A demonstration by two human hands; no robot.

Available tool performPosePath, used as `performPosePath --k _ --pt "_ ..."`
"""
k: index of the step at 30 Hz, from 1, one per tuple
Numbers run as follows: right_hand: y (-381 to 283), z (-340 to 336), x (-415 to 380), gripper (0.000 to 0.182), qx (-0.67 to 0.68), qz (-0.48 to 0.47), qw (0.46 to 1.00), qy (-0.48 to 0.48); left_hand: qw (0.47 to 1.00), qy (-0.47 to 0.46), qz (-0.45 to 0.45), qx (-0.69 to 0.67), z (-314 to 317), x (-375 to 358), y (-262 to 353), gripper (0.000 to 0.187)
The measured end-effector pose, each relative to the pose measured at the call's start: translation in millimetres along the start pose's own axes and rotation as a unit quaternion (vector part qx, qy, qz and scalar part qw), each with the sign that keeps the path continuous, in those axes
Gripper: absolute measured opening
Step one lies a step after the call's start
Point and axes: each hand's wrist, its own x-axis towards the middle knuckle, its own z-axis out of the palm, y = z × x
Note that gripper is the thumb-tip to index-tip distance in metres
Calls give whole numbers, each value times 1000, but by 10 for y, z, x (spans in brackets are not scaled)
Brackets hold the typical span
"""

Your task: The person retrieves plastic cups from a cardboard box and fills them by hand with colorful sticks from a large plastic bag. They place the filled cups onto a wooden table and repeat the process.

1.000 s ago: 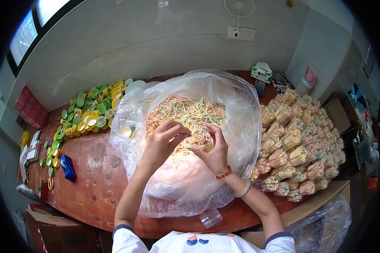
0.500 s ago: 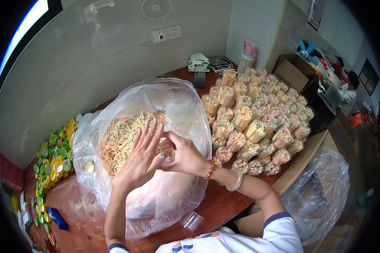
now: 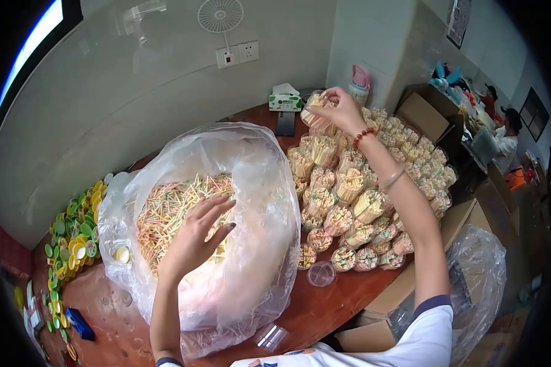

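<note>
Over the large clear plastic bag (image 3: 263,244), my left hand (image 3: 196,235) hovers with fingers spread and nothing in them. The bag's mouth is folded wide around a heap of short pastel sticks (image 3: 171,214). My right hand (image 3: 344,111) reaches to the back left of a pile of filled clear cups (image 3: 352,183), fingers closed on a clear cup of sticks (image 3: 317,119). This cup sits at the top of the pile, tilted, its lower part overlapping its neighbours. An unfilled clear cup (image 3: 321,274) is by the pile's front edge.
Green and yellow lids (image 3: 79,244) lie heaped on the left, near a blue object (image 3: 79,324). Another clear cup (image 3: 271,337) lies at the table's front edge. Behind are a tissue box (image 3: 285,98) and a pink-topped bottle (image 3: 360,82). Cardboard boxes (image 3: 373,336) stand on the right; people work farther back.
My right hand has moved from over the bag up and right to the back of the cup pile, holding a cup. My left hand has come off the cup and lowered slightly.
</note>
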Motion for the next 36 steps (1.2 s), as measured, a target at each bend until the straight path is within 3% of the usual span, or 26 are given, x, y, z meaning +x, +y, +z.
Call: performPosePath --k 2,8,12,16,18,20,22,24,26,29,31,32,34,36 --pt "66 146 161 69 -59 -48 996 37 1000 0 -8 9 -3 -41 -2 41" --pt "296 468 454 75 -196 -16 979 -54 997 -6 -75 -26 -108 -248 -226 35" --pt "550 543 515 61 -288 -54 951 -94 996 11 -77 -50 -95 -314 -360 32" --pt "324 390 378 54 -386 -48 910 -144 995 3 -90 -48 -72 -362 -458 30" --pt "40 311 318 54 -441 66 856 -261 995 1 -90 -42 -50 -382 -517 28" --pt "155 253 295 64 -435 57 867 -237 995 -3 -91 -50 -61 -424 -530 28" --pt "411 217 382 75 -389 -33 905 -170 994 -7 -90 -58 -84 -478 -529 29" --pt "397 113 446 74 -364 -5 915 -176 991 -10 -119 -57 -145 -563 -524 31" --pt "326 26 413 61 -191 5 977 -94 989 -6 -139 -58 -132 -661 -546 34" --pt "-110 29 -16 36 -165 -97 978 -78 992 1 -98 75 -68 -907 -444 39" --pt "-751 75 -626 32 -124 -154 965 -171 994 -59 -62 -63 -122 -955 20 44" --pt "-942 107 -914 32 -132 -191 950 -210 984 -112 21 -140 -60 -993 217 43" --pt "-1136 268 -1417 33 -133 -258 916 -276 933 -252 96 -236 345 -1187 548 39" --pt "-1330 335 -1881 33 -77 -332 890 -302 960 -174 204 -84 1114 -1630 668 41"
